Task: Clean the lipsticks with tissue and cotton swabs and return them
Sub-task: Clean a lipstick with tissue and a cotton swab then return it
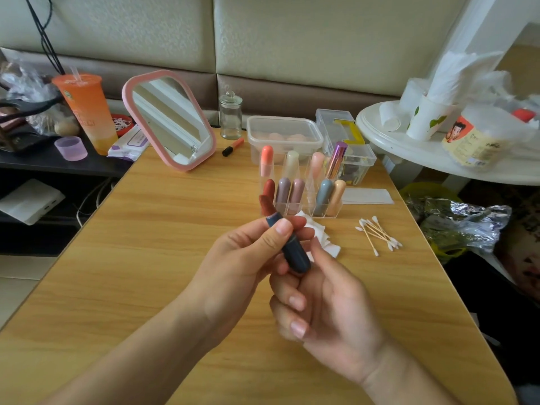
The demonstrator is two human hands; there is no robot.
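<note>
A lived-in home room set up as a makeup corner. Beyond the left hand [242, 258], a padded sofa back [321, 39] runs behind the wooden worktop [146, 258], which carries a pink-framed vanity mirror [172, 118] and a clear lipstick organiser [310, 197]. An orange takeaway drink cup [87, 112] stands further left.

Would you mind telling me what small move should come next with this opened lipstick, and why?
Probably the right hand lets go and reaches for the tissue: the lipstick is uncapped, its bullet exposed, the left hand holds it, and nothing is wiping it.
</note>
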